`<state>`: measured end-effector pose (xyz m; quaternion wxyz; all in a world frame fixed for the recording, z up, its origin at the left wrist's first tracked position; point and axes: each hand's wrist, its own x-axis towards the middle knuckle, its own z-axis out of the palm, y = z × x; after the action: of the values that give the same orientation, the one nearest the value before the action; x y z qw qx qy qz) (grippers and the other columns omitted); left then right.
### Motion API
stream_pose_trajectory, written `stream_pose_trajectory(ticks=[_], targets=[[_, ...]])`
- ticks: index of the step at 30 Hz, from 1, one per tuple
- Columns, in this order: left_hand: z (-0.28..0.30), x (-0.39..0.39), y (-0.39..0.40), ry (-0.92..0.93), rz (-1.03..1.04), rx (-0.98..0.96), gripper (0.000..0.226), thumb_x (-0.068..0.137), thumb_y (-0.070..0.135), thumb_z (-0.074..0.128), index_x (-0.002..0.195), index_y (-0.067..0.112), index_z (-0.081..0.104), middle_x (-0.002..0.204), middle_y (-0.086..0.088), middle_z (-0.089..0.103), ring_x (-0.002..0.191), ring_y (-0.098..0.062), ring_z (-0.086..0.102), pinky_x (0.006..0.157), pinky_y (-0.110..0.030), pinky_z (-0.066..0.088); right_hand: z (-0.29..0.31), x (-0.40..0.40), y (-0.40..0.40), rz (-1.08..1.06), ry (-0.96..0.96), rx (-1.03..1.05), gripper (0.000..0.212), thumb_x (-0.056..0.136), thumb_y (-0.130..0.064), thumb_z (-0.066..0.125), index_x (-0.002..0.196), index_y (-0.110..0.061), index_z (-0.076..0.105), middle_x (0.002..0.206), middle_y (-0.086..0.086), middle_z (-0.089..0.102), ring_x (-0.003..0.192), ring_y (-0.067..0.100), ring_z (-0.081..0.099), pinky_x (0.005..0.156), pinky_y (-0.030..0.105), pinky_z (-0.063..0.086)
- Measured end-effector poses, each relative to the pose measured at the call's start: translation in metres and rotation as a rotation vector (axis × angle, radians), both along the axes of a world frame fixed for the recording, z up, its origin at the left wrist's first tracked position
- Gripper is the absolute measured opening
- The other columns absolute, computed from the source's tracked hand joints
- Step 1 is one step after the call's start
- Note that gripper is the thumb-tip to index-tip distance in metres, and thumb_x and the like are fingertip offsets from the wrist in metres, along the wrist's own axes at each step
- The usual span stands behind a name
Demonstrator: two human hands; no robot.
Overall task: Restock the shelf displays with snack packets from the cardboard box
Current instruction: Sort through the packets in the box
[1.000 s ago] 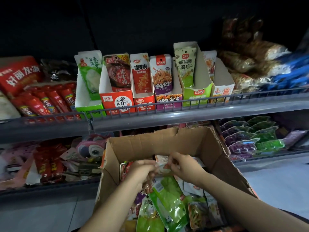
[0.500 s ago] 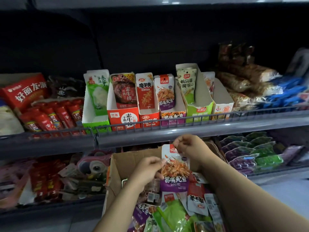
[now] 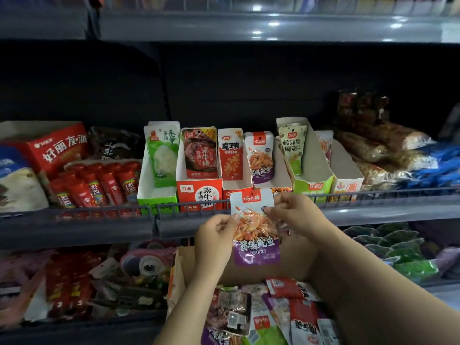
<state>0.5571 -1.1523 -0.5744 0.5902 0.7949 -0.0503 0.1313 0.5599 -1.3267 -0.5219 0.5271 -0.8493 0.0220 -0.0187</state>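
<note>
Head view: squid packet (image 3: 255, 227) hides purple display box (image 3: 280, 189) front.

Legible markings: the red carton (image 3: 53, 148) at shelf left reads "好丽友·派". The red display box (image 3: 199, 195) reads "红派" and "素牛排", repeated on the packet (image 3: 200, 153) standing in it. The adjacent red packet (image 3: 231, 154) reads "魔芋爽". The green-white packet (image 3: 292, 150) reads "鹌鹑蛋魔芋". The held purple-bottomed packet (image 3: 255, 227) carries "YOUYU" in Latin letters; its larger characters are not reliably legible.
</note>
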Motion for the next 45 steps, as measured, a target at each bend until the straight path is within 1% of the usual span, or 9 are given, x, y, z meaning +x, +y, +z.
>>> stream_pose_trajectory(ticks=[3,7,13,18,29,33,38,42,45], targets=[[0.003,0.003,0.001,-0.179,0.016,0.092,0.021,0.090,0.037,0.052,0.095,0.021,0.066,0.072,0.015,0.062,0.067,0.000,0.059,0.055,-0.011,0.043,0.016,0.007,0.002,-0.003,-0.052,-0.036,0.013,0.086,-0.016,0.067,0.076,-0.011,0.061,0.069,0.007,0.069,0.059,0.011,0.063,0.060,0.019,0.051],[0.004,0.007,0.003,-0.246,-0.072,0.141,0.047,0.087,0.048,0.041,0.124,0.024,0.055,0.101,0.014,0.058,0.086,0.004,0.057,0.066,-0.007,0.044,0.030,0.018,-0.003,-0.047,-0.087,0.017,0.007,0.087,-0.011,0.066,0.087,-0.005,0.062,0.068,0.005,0.065,0.057,0.013,0.058,0.059,0.026,0.049],[0.026,0.035,0.003,-0.347,-0.062,0.419,0.050,0.094,0.054,0.032,0.130,0.026,0.052,0.128,0.011,0.049,0.115,0.001,0.045,0.098,-0.022,0.039,0.054,0.047,-0.014,-0.218,-0.226,0.027,0.017,0.089,-0.015,0.063,0.106,-0.012,0.057,0.078,0.001,0.067,0.071,0.019,0.064,0.075,0.038,0.053],[0.050,0.059,-0.019,-0.383,-0.144,0.679,0.040,0.100,0.037,0.036,0.137,0.029,0.045,0.141,0.015,0.040,0.129,-0.008,0.029,0.111,-0.030,0.020,0.079,0.089,-0.026,-0.352,-0.353,-0.014,0.028,0.089,-0.018,0.063,0.116,-0.012,0.054,0.081,-0.001,0.062,0.069,0.013,0.059,0.068,0.029,0.049],[0.032,0.088,-0.017,-0.504,-0.288,0.893,0.034,0.097,0.030,0.042,0.126,0.023,0.059,0.142,0.008,0.047,0.130,-0.011,0.042,0.107,-0.022,0.016,0.090,0.151,-0.031,-0.360,-0.234,-0.433,0.040,0.091,-0.019,0.053,0.130,-0.015,0.048,0.101,0.010,0.061,0.078,0.023,0.057,0.063,0.028,0.043],[0.031,0.092,-0.020,-0.529,-0.288,0.905,0.026,0.096,0.025,0.046,0.112,0.018,0.065,0.132,0.003,0.057,0.119,-0.016,0.054,0.102,-0.029,0.036,0.085,0.157,-0.031,-0.244,-0.191,-0.504,0.037,0.090,-0.020,0.058,0.126,-0.013,0.053,0.118,0.013,0.062,0.109,0.030,0.057,0.082,0.027,0.042],[0.024,0.093,-0.023,-0.594,-0.228,0.883,0.026,0.088,0.027,0.045,0.093,0.019,0.070,0.113,0.003,0.067,0.095,-0.013,0.066,0.082,-0.026,0.050,0.079,0.165,-0.031,-0.197,-0.170,-0.497,0.034,0.086,-0.016,0.059,0.119,-0.008,0.055,0.110,0.014,0.064,0.101,0.029,0.060,0.085,0.036,0.051],[0.021,0.094,-0.022,-0.603,-0.225,0.843,0.028,0.089,0.028,0.043,0.095,0.019,0.069,0.115,0.003,0.066,0.096,-0.011,0.065,0.083,-0.021,0.043,0.074,0.171,-0.032,-0.133,-0.207,-0.720,0.031,0.085,-0.016,0.060,0.115,-0.016,0.057,0.106,0.007,0.063,0.091,0.021,0.055,0.069,0.027,0.039],[0.022,0.093,-0.023,-0.616,-0.214,0.841,0.028,0.088,0.027,0.044,0.093,0.018,0.070,0.113,0.003,0.067,0.095,-0.011,0.065,0.083,-0.021,0.043,0.066,0.172,-0.033,-0.172,-0.272,-1.023,0.036,0.084,-0.025,0.063,0.119,-0.027,0.055,0.114,0.003,0.061,0.101,0.024,0.059,0.068,0.028,0.041]])
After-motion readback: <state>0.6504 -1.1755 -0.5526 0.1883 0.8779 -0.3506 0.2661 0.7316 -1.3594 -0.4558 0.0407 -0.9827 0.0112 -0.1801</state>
